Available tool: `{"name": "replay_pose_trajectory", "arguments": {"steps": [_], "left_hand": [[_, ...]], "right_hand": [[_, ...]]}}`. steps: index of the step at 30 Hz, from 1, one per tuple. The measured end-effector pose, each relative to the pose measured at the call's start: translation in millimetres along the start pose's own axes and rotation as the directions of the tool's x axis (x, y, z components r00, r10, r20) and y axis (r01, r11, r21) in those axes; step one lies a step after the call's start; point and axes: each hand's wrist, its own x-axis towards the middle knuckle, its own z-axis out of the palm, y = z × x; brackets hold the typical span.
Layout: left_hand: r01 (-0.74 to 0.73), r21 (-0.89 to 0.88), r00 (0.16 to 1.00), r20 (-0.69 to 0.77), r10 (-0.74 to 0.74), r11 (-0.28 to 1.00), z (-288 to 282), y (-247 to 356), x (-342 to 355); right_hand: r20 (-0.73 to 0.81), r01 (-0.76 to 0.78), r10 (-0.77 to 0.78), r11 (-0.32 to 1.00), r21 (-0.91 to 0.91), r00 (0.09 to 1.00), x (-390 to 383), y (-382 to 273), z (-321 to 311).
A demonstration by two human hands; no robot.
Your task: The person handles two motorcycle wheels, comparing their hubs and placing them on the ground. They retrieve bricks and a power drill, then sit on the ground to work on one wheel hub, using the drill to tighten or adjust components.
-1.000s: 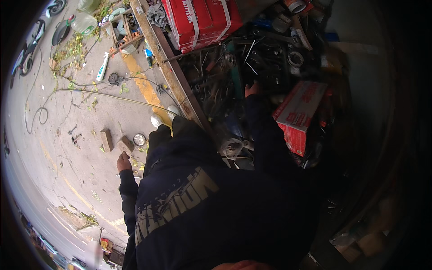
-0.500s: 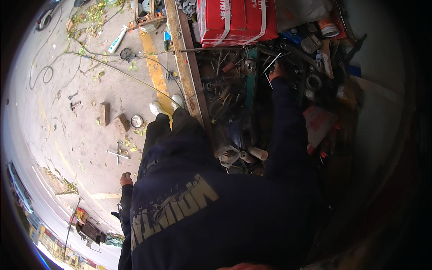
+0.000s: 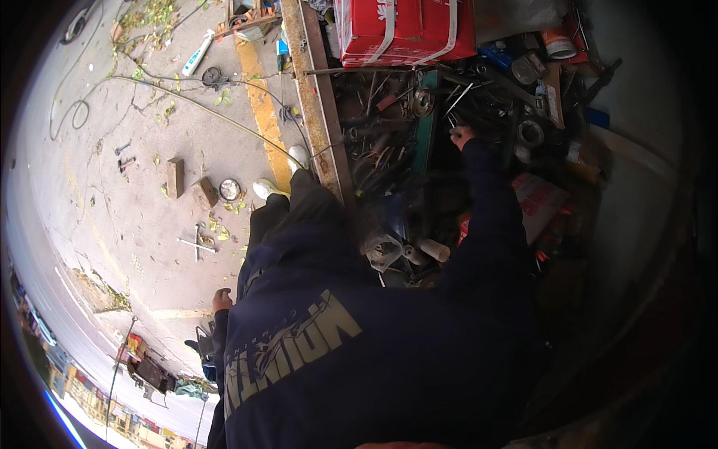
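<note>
My right hand (image 3: 462,137) reaches into a dark bin of mixed metal parts, its fingers bent together. Whatever they may pinch is too small and dark to make out. Just beyond the fingertips lies a thin shiny metal rod (image 3: 461,97); whether the hand touches it does not show. To the left of this hand stands a green metal bar (image 3: 425,138), with a round metal part (image 3: 422,102) by its far end. A metal ring (image 3: 530,133) lies to the right. My left hand (image 3: 222,300) hangs beside my body over the pavement, fingers loosely curled, nothing visible in them.
A red strapped box (image 3: 407,31) sits across the bin's far end. The rusty edge beam (image 3: 318,112) borders the bin on the left. On the pavement lie a cross-shaped wheel wrench (image 3: 197,242), wooden blocks (image 3: 175,178), a round tin (image 3: 229,190) and a long hose (image 3: 202,108).
My right hand has drawn back slightly toward me, away from the thin rods. My feet have shifted, and the view has moved a little. The left hand still hangs at my side.
</note>
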Motion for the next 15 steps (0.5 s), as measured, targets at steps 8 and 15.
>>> {"name": "replay_pose_trajectory", "arguments": {"steps": [8,15], "left_hand": [[0.232,-0.037,0.973,0.011,-0.232,0.972,15,14,-18],[0.359,-0.141,0.931,0.128,-0.343,0.923,57,8,-26]], "right_hand": [[-0.239,-0.099,0.005,0.917,-0.385,0.971,-29,-68,32],[-0.236,0.160,-0.247,0.929,-0.335,0.940,-104,-197,90]]}}
